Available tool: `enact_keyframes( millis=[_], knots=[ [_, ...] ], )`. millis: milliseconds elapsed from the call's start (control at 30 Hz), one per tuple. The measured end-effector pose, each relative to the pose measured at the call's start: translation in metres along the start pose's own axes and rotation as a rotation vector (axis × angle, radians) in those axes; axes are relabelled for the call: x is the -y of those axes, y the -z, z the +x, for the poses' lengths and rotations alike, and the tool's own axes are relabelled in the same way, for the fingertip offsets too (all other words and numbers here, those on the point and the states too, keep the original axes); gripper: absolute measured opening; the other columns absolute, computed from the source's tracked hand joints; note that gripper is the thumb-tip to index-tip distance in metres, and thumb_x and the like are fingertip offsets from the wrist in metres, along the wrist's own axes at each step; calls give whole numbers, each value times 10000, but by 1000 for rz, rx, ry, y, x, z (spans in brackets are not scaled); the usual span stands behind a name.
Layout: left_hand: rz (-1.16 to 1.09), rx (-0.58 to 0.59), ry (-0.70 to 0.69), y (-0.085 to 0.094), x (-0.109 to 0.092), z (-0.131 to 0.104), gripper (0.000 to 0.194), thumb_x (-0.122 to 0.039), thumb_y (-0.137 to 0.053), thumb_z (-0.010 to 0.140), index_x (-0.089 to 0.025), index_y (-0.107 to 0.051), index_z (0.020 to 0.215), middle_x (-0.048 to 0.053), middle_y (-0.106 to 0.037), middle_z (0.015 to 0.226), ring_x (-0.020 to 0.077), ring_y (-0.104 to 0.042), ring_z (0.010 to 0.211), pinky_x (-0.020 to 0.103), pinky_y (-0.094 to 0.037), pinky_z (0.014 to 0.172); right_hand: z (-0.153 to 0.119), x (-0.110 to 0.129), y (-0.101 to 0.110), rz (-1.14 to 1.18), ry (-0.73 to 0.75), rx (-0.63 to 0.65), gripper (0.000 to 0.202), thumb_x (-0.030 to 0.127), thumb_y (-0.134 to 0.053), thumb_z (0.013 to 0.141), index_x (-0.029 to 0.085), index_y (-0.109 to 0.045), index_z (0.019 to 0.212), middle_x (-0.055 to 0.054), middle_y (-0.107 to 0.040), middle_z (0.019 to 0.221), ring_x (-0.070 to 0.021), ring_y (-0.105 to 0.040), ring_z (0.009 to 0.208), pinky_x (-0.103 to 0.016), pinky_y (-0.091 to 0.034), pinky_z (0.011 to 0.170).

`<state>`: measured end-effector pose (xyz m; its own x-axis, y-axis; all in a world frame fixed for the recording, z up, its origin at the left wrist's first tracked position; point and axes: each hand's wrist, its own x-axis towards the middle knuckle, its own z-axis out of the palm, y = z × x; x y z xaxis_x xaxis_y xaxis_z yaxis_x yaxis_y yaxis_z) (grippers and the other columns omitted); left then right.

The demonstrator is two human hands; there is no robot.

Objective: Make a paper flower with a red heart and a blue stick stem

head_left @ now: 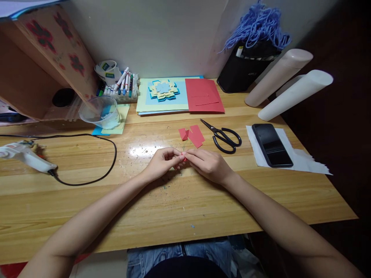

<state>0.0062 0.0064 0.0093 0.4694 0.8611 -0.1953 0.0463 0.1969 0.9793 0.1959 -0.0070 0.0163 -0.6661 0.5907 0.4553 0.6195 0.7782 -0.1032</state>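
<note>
A small piece of red paper (183, 155) is pinched between my two hands, mostly covered by the fingers. My left hand (164, 162) grips it from the left with thumb and fingertips. From the right, my right hand (207, 163) holds the same piece, its fingers pressed together. Just beyond the hands lie red paper scraps (196, 136) on the wooden table (139, 216). Black-handled scissors (223, 137) rest to the right of the scraps, blades pointing to the back left.
Layered paper flower (164, 90) and red sheet (204, 95) lie at the back. Glue gun (29, 156) with a looping black cable and plastic cup (100, 112) are left. Phone (272, 145) on white tissue and two white bottles (295, 94) stand right.
</note>
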Motion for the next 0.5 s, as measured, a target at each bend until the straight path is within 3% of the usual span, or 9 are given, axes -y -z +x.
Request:
enact_keyframes(
  millis=[200, 267, 333, 433, 500],
  knots=[
    [-1, -17, -13, -1, -2, 0, 188, -304, -609, 759, -124, -571, 723, -10, -571, 621, 61, -504, 510, 205, -428, 524, -1, 1, -3, 244, -137, -30, 232, 147, -445, 866, 170, -632, 1002, -80, -664, 997, -166, -604, 875, -285, -483, 729],
    [-11, -14, -29, -1, -2, -1, 182, -300, -601, 764, -124, -566, 735, -10, -572, 632, 63, -508, 524, 204, -430, 533, 1, 2, -2, 418, -275, -58, 209, 177, -469, 858, 176, -638, 980, -68, -661, 958, -148, -596, 822, -272, -476, 702],
    [-16, -12, -39, -1, -2, -1, 181, -301, -594, 767, -125, -559, 743, -9, -574, 636, 66, -510, 532, 204, -430, 536, 3, 3, 0, 576, -474, -47, 175, 240, -513, 841, 175, -647, 934, -48, -653, 857, -115, -556, 656, -242, -445, 579],
    [0, -7, -42, -1, 0, -2, 178, -302, -587, 770, -130, -548, 743, -6, -577, 628, 72, -516, 533, 208, -430, 531, 5, 4, -1, 787, -736, 53, 212, 356, -582, 787, 167, -648, 858, 3, -585, 640, -77, -413, 466, -216, -320, 423],
    [15, 0, -41, -2, 2, -2, 179, -306, -580, 772, -132, -545, 745, 2, -585, 629, 80, -527, 535, 215, -433, 529, 4, 2, -4, 918, -818, 111, 234, 387, -606, 759, 163, -641, 816, 27, -532, 557, -71, -380, 443, -207, -275, 404]
  ],
)
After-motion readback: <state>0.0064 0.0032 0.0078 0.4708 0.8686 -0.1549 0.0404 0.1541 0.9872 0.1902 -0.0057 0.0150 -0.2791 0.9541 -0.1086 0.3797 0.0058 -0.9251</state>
